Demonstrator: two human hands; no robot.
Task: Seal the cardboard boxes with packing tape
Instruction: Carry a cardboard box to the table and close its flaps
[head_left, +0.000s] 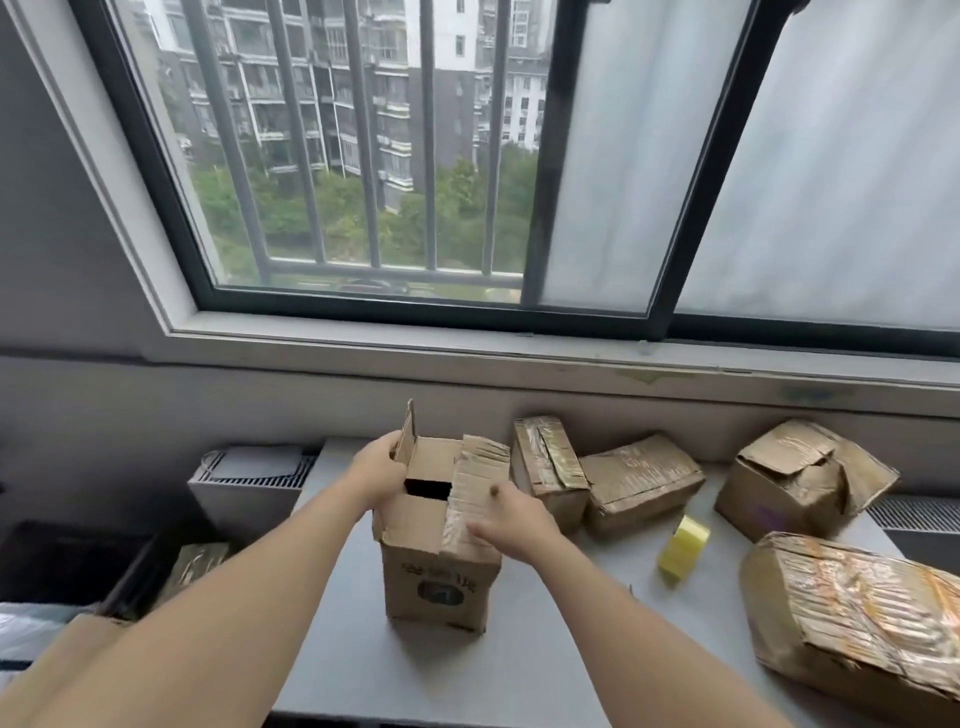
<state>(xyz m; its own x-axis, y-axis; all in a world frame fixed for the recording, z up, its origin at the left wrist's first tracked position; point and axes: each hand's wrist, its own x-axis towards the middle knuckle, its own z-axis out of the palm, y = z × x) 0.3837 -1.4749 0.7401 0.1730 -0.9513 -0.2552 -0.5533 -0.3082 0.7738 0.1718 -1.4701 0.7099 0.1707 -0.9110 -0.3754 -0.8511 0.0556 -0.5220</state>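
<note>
Box, upright and unsealed, stands between your hands: your left hand grips its raised left flap, your right hand lies open-fingered on the ribbed, old-taped right flap. Yellow tape roll lies right of the box, nearer your right hand, on the smooth grey table.

I am standing at a grey table under a barred window; daylight is coming in, and what may be a radiator is sitting left.
</note>
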